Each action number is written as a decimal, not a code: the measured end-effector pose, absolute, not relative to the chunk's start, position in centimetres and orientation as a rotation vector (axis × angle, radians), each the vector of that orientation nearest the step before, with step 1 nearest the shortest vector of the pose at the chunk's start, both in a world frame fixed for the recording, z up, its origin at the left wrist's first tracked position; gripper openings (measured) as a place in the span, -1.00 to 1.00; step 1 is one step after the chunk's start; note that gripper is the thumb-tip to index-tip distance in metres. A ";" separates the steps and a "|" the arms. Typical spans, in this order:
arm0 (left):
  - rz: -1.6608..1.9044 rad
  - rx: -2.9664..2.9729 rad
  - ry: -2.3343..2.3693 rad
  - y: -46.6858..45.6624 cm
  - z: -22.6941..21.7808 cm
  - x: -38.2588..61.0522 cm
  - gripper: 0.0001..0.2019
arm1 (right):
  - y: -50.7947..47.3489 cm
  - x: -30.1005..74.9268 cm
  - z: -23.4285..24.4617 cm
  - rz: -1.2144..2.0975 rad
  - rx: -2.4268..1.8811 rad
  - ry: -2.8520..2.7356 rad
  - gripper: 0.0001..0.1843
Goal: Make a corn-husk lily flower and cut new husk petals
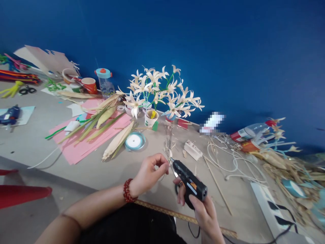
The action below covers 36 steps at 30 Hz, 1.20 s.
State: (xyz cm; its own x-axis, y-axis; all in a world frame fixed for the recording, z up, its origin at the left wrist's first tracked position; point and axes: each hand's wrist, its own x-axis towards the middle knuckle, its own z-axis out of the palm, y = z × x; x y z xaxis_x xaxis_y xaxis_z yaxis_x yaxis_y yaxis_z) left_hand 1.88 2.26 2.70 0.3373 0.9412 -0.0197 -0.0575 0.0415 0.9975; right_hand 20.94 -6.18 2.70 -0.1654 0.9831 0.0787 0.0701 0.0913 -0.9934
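Observation:
My right hand (207,211) is wrapped round the handle of a black hot glue gun (189,181), its nozzle pointing away to the upper left. The fingers of my left hand (152,171), with a red bead bracelet (127,190) at the wrist, are pinched together right at the nozzle. What they hold is too small to make out. Thin wire-like stems (168,135) lie just beyond the nozzle. Partly hidden under the gun is something with dark loops, perhaps scissors. Farther back, many pale husk-like flowers (154,88) on green stems stand in cups.
Left lie corn husks (105,118) on pink paper (76,149), beside a ribbon spool (134,141). A blue glue gun (11,115) is farther left. To the right are a white cord (236,162), a thin stick (218,186), a power strip (266,206) and a plastic bottle (250,132).

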 end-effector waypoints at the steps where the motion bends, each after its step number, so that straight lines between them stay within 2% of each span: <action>1: 0.958 1.286 0.927 2.3 2.8 1.9 -0.79 | -6.2 20.9 2.7 1.218 -1.127 -1.432 -0.65; 36: 0.988 1.130 0.820 1.7 2.6 1.6 -0.73 | -6.7 21.2 2.5 1.139 -1.205 -1.523 -0.64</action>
